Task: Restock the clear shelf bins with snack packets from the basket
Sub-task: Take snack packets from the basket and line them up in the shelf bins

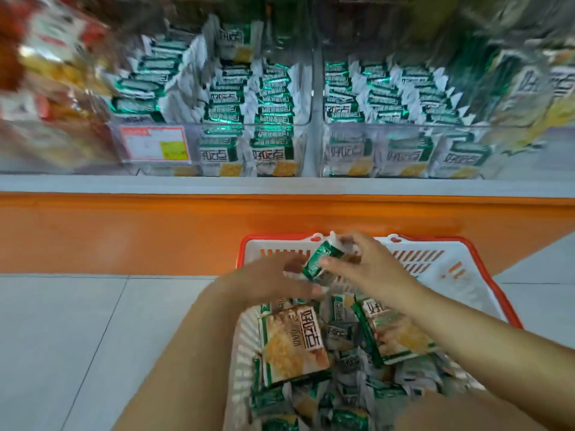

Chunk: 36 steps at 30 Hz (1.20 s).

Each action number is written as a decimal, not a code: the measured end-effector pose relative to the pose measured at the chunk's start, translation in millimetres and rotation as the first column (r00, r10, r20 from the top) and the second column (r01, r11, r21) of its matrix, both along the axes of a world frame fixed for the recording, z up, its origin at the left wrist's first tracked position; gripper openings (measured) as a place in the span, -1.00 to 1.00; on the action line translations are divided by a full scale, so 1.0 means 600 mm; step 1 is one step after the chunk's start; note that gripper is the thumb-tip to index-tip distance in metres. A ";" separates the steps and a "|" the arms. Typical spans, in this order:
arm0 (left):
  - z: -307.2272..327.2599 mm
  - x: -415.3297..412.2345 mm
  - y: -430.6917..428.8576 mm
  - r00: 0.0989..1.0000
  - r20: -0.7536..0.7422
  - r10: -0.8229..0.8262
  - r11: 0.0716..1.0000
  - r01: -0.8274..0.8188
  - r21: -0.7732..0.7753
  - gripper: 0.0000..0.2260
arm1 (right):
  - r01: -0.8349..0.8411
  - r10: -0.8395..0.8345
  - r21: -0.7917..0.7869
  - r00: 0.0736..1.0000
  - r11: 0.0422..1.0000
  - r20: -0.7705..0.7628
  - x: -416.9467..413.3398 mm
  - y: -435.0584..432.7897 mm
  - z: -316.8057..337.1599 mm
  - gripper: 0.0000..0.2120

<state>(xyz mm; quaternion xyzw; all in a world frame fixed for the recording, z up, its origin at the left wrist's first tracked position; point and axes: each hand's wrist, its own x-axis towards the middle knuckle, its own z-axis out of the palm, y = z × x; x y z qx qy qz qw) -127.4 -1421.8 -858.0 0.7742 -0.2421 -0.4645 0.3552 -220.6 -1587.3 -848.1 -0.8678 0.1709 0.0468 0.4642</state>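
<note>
A small green and white snack packet [323, 260] is pinched in the right grip [370, 269], fingers curled round it, above the far end of the basket [435, 259]. The left grip [273, 281] is blurred just beside it; whether it is closed cannot be told. More packets [295, 346] are piled in the white, red-rimmed basket on the floor [62, 337]. Beyond, clear shelf bins [217, 124] are seen packed with matching packets

Two clear shelf bins [186, 129], side by side, hold upright rows of green-and-white snack packets [273, 98]; the white, orange-rimmed basket [451, 259] below holds a loose heap [295, 340], one small packet [322, 259] tilted above its far end.
</note>
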 end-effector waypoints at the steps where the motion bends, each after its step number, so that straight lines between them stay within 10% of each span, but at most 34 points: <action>1: 0.034 0.007 0.008 0.998 0.056 -0.010 0.999 0.011 -0.030 -0.47 | 0.015 -0.015 0.027 0.999 1.000 0.028 0.002 0.008 0.027 -0.64; 5: 0.155 0.025 0.039 0.969 0.244 0.031 0.985 0.012 -0.172 -0.82 | 0.036 -0.047 0.077 0.988 0.996 0.145 0.008 0.043 0.118 -0.64; 16: 0.364 0.084 0.136 0.737 0.676 -0.015 1.000 0.026 -0.006 -0.73 | -0.021 0.270 -0.504 0.863 0.863 0.427 0.069 0.132 0.292 -0.73; 21: 0.332 0.141 0.150 0.709 0.577 0.406 0.893 -0.171 -0.417 -0.81 | 0.056 0.187 -0.417 0.835 0.907 0.517 0.155 0.147 0.294 -0.77; 28: 0.260 0.219 0.153 0.277 0.562 0.780 0.624 -0.423 -0.657 -0.71 | 0.284 -0.063 -0.410 0.877 0.867 0.476 0.348 0.115 0.259 -0.81; 36: 0.177 0.244 0.126 0.040 0.553 0.832 0.527 -0.370 -0.765 -0.75 | 0.260 -0.068 -0.549 0.936 0.794 0.346 0.527 0.084 0.227 -0.68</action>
